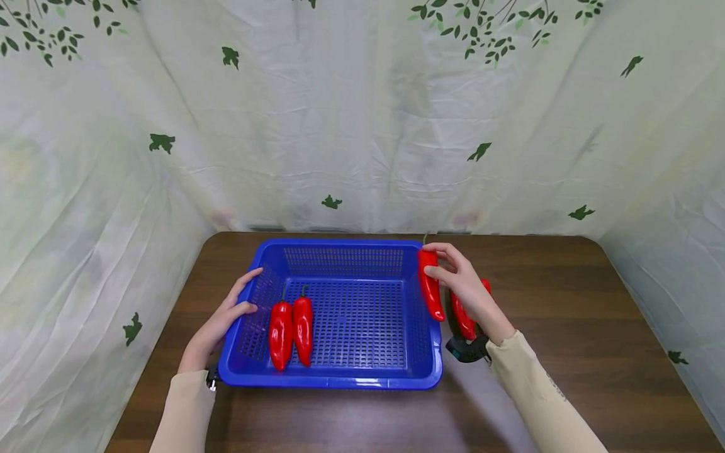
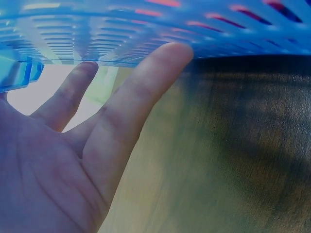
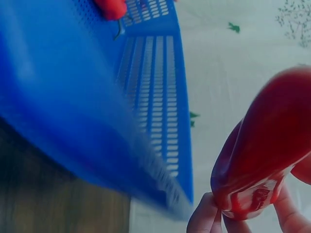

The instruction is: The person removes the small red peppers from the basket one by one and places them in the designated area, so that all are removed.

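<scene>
Centrally, basket on brown worktop, pale leaf-patterned curtain at twelve o'clock; left hand, spread, at nine; right hand, clamped on pepper, past two.

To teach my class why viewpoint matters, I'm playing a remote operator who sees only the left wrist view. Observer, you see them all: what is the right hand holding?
Observer: The right hand grips a red pepper.
Operator: What lies inside the blue basket?
Observer: Two peppers, side by side in its left part.
Operator: Anything outside it, on the right?
Observer: At least one other pepper, partly hidden by the right arm; I can't tell the exact number.
</scene>
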Demonstrator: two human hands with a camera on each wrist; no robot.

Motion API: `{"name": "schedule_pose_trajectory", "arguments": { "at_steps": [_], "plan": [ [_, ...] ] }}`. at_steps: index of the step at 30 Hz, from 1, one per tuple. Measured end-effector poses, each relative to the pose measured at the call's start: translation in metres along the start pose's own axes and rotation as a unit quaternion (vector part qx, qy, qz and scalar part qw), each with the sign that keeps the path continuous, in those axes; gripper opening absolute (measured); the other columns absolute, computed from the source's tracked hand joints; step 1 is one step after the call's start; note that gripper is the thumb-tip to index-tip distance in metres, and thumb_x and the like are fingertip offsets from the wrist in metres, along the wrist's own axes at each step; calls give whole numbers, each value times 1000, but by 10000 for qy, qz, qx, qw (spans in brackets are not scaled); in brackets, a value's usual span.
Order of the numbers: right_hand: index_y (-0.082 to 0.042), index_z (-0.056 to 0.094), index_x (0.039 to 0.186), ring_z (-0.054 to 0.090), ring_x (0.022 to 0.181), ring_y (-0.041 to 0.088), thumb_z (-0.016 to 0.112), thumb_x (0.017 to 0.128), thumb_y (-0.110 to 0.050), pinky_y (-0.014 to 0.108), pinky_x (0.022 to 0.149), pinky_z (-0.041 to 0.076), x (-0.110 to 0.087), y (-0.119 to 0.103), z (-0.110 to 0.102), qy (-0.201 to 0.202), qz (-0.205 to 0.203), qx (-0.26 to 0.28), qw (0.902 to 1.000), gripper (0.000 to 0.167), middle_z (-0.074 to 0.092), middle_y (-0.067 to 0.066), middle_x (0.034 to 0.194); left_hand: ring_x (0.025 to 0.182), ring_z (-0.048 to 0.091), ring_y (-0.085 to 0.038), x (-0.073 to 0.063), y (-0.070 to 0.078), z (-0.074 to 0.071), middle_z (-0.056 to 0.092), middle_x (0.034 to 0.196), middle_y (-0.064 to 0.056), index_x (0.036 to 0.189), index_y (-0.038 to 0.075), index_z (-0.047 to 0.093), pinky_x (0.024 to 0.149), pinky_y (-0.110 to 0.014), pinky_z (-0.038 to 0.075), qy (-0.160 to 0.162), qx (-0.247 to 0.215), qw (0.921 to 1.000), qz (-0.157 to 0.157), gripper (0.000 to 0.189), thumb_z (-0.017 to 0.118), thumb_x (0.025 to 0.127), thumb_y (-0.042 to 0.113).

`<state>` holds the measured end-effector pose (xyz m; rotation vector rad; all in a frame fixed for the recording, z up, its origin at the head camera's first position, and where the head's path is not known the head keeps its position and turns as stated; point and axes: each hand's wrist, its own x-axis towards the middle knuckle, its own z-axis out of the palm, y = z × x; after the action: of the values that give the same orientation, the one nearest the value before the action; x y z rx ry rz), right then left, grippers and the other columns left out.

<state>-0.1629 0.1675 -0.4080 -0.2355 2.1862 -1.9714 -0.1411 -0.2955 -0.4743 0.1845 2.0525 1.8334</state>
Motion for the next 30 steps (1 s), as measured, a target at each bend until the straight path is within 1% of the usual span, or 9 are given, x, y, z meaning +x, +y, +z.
{"name": "schedule_pose_trajectory", "arguments": {
  "at_steps": [5,11,18,24,30],
  "plan": [
    [-10,46,135,53,109,33,57,95,-14,47,87,49,-4,8,-11,139,213,9,9997,42,46,14,136,127,26,-55,0,0,0,4,154,-20,152,33,14,86,-56,48,0,-7,10000,4,68,41,95,7],
    [-9,45,136,51,109,32,55,95,-13,44,87,49,-8,18,-23,256,340,-5,9991,42,44,15,137,128,27,-55,0,0,0,4,154,-20,152,34,13,85,-56,49,-7,-27,10000,-15,68,41,95,8],
    [-7,43,136,49,111,29,54,96,-13,32,85,50,-14,21,-31,369,299,63,9988,42,41,15,140,126,29,-54,-1,1,0,5,153,-20,152,33,14,85,-55,49,0,-4,10000,10,68,40,95,8],
    [-8,41,139,47,115,30,53,96,-13,33,87,49,-18,20,-40,464,303,-163,9983,45,39,16,143,127,29,-54,-1,0,0,5,154,-20,152,34,14,85,-55,49,19,66,10000,-12,67,40,95,8],
    [-6,40,139,48,111,25,52,96,-13,33,85,51,-21,25,-51,616,269,-228,9975,45,39,17,141,127,28,-55,-1,1,0,5,154,-20,152,34,14,86,-56,49,37,104,9999,-20,67,41,95,9]
  ]
}}
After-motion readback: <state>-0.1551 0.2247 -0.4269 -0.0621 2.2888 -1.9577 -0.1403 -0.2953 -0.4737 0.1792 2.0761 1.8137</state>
